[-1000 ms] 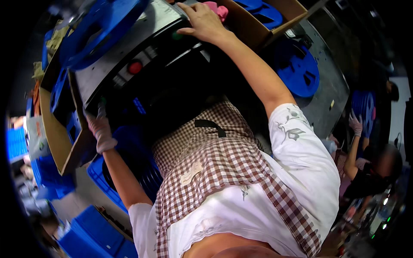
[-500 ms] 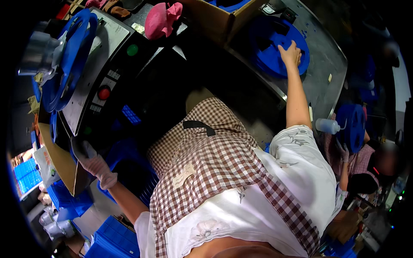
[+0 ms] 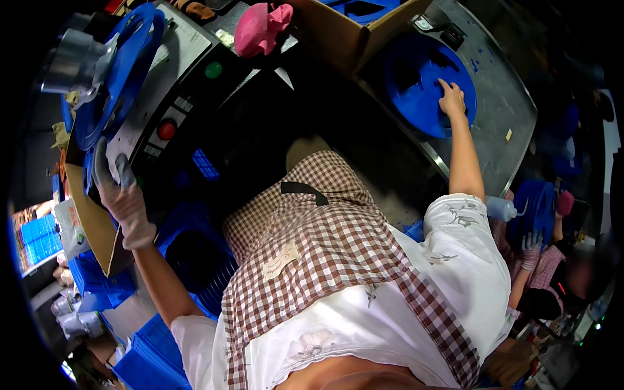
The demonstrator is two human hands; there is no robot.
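My left hand (image 3: 122,201), in a pale glove with grey fingertips, is raised with its fingers apart. Its fingertips are just below a blue plastic reel (image 3: 144,68) standing tilted on the machine at the left; I cannot tell whether they touch it. Beside that reel is a clear cylindrical part (image 3: 73,62). At the far right, my bare right hand (image 3: 453,103) rests its outstretched fingers on another blue reel (image 3: 413,88), which lies flat on a metal table (image 3: 504,104).
Between them is a dark machine with a red button (image 3: 167,130) and a green button (image 3: 213,69). A pink cloth bundle (image 3: 260,31) lies on top. A cardboard box (image 3: 331,32) holds blue parts; another box (image 3: 97,227) stands left. A co-worker's gloved hand (image 3: 531,250) shows at right.
My left hand has risen from beside the cardboard box toward the tilted reel, its fingers spreading. My right hand stays on the flat reel, whose openings now sit differently. The co-worker's hand is opened out.
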